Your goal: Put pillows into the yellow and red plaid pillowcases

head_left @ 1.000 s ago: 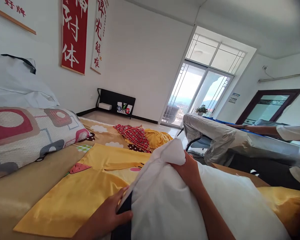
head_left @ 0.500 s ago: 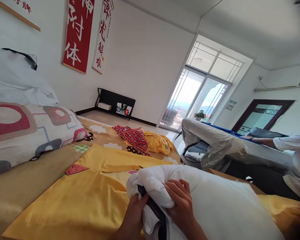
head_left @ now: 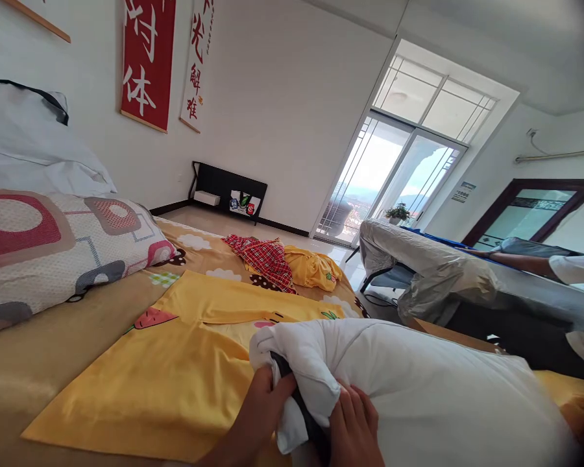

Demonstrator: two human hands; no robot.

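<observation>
A plump white pillow (head_left: pixel 418 383) lies at the front of the bed, its near-left end folded over. A dark strip (head_left: pixel 296 395) runs along the opening of that fold. My left hand (head_left: pixel 265 405) pinches the pillow's edge beside the strip, thumb against the cloth. Closer to the bulk of it, my right hand (head_left: pixel 354 418) curls its fingers round the folded white corner. Spread flat to the left is a yellow garment (head_left: pixel 175 383) with a carrot print (head_left: pixel 153 318), probably pyjama trousers. The undersides of both grips are hidden.
A patterned pillow (head_left: pixel 73 246) rests at the left. Farther along the bed are a red checked cloth (head_left: pixel 265 259) and a crumpled yellow cloth (head_left: pixel 314 269). At the right, a person's arm (head_left: pixel 525 264) reaches over a plastic-covered table (head_left: pixel 418 256).
My right hand has moved down a little along the fold, its fingers now curled tighter. The folded corner sits lower over the dark strip. The camera view has shifted slightly.
</observation>
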